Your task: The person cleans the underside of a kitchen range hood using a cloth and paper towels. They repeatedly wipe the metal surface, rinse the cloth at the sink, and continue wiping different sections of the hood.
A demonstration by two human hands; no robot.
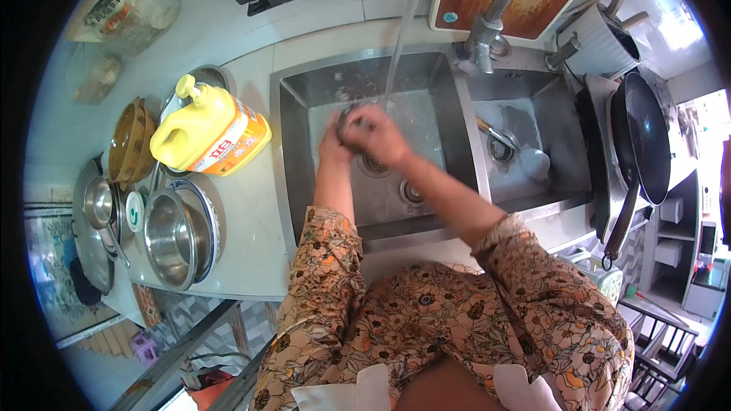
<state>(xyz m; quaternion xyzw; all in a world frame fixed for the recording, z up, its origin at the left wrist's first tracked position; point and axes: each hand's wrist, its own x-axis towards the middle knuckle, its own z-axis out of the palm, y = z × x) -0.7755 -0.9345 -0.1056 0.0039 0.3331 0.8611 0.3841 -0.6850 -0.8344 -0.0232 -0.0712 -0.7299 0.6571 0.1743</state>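
Hands: I see my left hand [335, 137] and right hand [378, 135] together clasping a small dark round item [352, 118] under the running water [401, 38], over the left sink [449, 118] basin.
Risk: I judge the wet item could slip; water may splash.
Counter: pale counter [251, 221], yellow detergent bottle [209, 129] and steel bowls [175, 236] at left.
Room: wok [646, 137] at right.

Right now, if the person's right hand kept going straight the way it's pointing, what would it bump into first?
The right hand points leftward at the left hand, with a small dark round object clasped between them under the water stream. It meets that object at once; beyond lies probably the sink's left wall.
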